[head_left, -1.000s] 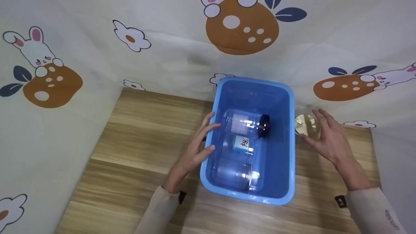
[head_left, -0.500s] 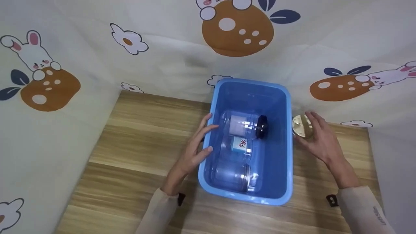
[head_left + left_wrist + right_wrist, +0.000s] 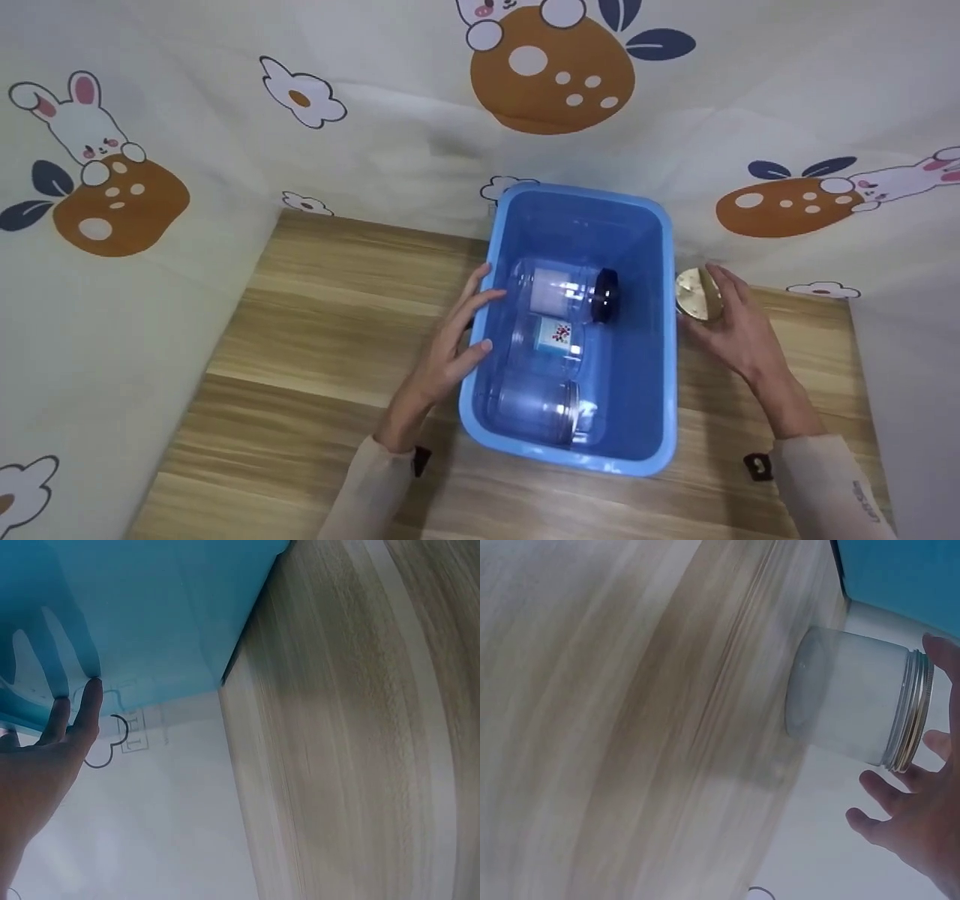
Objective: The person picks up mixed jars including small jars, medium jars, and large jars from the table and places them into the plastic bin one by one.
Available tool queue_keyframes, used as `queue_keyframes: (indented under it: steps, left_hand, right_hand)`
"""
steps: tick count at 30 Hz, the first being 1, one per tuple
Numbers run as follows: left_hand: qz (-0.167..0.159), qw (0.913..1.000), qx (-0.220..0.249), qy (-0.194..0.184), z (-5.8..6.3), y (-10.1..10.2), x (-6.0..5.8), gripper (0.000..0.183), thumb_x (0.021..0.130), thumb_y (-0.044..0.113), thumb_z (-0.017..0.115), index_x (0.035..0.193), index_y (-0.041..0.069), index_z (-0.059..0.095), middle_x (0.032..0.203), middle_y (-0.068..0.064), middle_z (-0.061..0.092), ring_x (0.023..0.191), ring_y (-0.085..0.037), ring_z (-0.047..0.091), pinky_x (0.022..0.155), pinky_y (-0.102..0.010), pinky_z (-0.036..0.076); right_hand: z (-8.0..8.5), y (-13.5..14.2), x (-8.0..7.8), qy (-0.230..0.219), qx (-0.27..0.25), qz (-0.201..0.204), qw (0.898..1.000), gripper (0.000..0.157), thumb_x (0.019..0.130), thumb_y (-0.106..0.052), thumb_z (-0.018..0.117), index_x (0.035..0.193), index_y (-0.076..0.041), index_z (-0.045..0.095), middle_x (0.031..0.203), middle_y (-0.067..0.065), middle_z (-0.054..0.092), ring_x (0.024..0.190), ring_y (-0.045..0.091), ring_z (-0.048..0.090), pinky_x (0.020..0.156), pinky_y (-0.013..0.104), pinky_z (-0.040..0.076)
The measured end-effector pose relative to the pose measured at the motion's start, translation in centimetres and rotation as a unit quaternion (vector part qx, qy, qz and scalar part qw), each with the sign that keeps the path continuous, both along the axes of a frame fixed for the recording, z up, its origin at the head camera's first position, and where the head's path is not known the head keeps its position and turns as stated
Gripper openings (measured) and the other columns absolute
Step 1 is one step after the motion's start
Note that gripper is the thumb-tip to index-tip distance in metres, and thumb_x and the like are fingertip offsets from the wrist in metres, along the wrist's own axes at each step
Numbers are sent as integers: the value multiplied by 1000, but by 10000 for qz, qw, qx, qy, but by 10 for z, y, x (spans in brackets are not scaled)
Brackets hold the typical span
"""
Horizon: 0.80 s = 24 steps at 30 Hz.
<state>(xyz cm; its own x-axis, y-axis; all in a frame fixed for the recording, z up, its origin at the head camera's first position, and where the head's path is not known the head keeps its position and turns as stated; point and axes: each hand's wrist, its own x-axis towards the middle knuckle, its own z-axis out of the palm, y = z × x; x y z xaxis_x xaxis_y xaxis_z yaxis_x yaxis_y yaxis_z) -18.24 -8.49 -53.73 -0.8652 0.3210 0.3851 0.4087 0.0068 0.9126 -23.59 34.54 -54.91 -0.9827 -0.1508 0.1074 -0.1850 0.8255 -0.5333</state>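
In the head view, my left hand [image 3: 448, 352] rests against the left side of a blue plastic tub [image 3: 668, 360], fingers fairly straight at the rim. The left wrist view shows its fingertips touching the tub's outer wall [image 3: 172, 622]. My right hand [image 3: 739, 334] holds a clear jar by its gold lid [image 3: 690, 294], to the right of the tub. In the right wrist view this jar [image 3: 851, 697] stands on the table, thumb and fingers about the lid. Inside the tub lie three clear jars: a black-lidded one [image 3: 550, 292], one with a label [image 3: 553, 336], and another [image 3: 532, 405] nearest me.
The wooden table [image 3: 322, 330] extends left and in front of the tub. A pale cloth [image 3: 390, 135] printed with rabbits and flowers rises behind the table and along its left side. Dark straps [image 3: 757, 466] show at the wrists.
My right hand has moved slightly left and closed in round the jar's gold lid. The left hand stays at the tub's rim. The view has shifted a little.
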Motion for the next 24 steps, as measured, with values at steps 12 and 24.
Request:
queue_keyframes:
  steps: [12, 24]
  left_hand:
    - [-32, 10000, 76, -51, -1, 1, 0, 54, 92, 15, 54, 146, 13, 48, 166, -6, 12, 150, -29, 15, 105, -55, 40]
    - [39, 9999, -14, -158, -1, 1, 1, 55, 92, 19, 54, 146, 15, 48, 166, -5, 11, 150, -29, 18, 105, -53, 42]
  right_hand:
    - [-9, 3, 1, 90, -309, -1, 9995, 89, 84, -37, 79, 154, -7, 33, 155, 20, 35, 139, 46, 34, 106, 68, 31]
    - [-9, 1, 0, -59, -391, -89, 9992, 88, 85, -41, 77, 154, -8, 33, 156, 19, 33, 141, 43, 31, 108, 67, 28]
